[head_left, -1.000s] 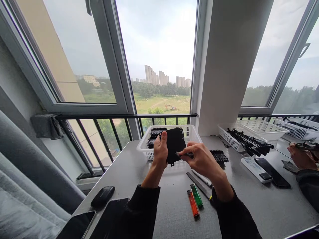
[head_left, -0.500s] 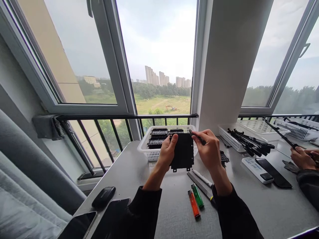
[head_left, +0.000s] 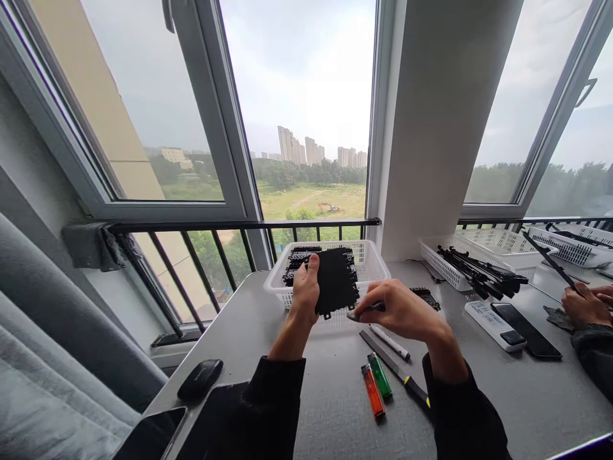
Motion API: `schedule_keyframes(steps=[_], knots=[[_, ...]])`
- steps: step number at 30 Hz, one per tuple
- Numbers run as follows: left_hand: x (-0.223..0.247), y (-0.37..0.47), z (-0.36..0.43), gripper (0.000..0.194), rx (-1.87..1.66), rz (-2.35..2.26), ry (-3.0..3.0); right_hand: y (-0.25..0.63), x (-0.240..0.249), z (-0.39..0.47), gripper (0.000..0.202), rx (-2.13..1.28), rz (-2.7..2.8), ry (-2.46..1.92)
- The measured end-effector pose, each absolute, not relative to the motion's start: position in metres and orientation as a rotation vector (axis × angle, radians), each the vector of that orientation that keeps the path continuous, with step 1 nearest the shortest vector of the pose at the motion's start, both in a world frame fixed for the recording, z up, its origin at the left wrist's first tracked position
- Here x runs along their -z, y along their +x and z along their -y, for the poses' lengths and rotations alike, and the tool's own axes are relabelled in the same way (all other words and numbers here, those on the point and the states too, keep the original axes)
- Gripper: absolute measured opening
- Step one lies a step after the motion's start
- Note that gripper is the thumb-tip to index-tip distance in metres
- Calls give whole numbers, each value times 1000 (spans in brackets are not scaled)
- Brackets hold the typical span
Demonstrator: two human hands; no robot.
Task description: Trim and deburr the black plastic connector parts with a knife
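Observation:
My left hand [head_left: 305, 289] grips a flat black plastic plate [head_left: 336, 281] by its left edge, thumb on the face. The plate has toothed edges and small tabs along its bottom, and is tilted above the front of a white basket [head_left: 378, 271]. Black toothed parts [head_left: 297, 263] lie inside that basket. My right hand [head_left: 395, 310] is closed in a pinch on a small dark grey piece [head_left: 353, 315], mostly hidden by the fingers. Its tip is close to the plate's lower right corner; whether they touch I cannot tell.
On the grey table lie a file [head_left: 390, 364], a white pen [head_left: 390, 342], an orange lighter [head_left: 372, 391] and a green lighter [head_left: 380, 377]. Another black part [head_left: 425, 297] lies behind my right hand. At right, a co-worker's hands [head_left: 587, 303] hold a black strip near more baskets [head_left: 443, 265].
My right hand has moved from the plate's upper right corner down to its lower right corner. The plate has turned and shifted slightly left and up in my left hand.

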State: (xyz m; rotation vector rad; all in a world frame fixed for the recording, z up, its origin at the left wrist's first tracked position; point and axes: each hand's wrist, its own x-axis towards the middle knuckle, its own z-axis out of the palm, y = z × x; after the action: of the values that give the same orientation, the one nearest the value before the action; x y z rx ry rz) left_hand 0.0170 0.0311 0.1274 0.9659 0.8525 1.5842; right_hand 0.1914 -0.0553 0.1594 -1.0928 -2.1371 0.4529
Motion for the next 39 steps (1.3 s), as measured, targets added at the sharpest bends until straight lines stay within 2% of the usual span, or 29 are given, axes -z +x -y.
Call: schedule_keyframes(steps=[6, 11, 21, 33, 39], knots=[[-123, 26, -28, 54, -1466, -782, 1128, 198, -165, 51, 19, -181, 1711, -1066], [-122, 36, -22, 55, -1305, -707, 1274, 181, -156, 34, 22, -4, 1614, -1110], [-119, 38, -24, 53, -1439, -732, 1174, 173, -149, 32, 18, -146, 1756, -1132], [-117, 36, -22, 55, -1332, -735, 1208, 169, -148, 26, 22, -17, 1594, -1152], [-118, 37, -25, 45, -1492, -807, 1001, 161, -147, 32, 19, -122, 1849, -1171]])
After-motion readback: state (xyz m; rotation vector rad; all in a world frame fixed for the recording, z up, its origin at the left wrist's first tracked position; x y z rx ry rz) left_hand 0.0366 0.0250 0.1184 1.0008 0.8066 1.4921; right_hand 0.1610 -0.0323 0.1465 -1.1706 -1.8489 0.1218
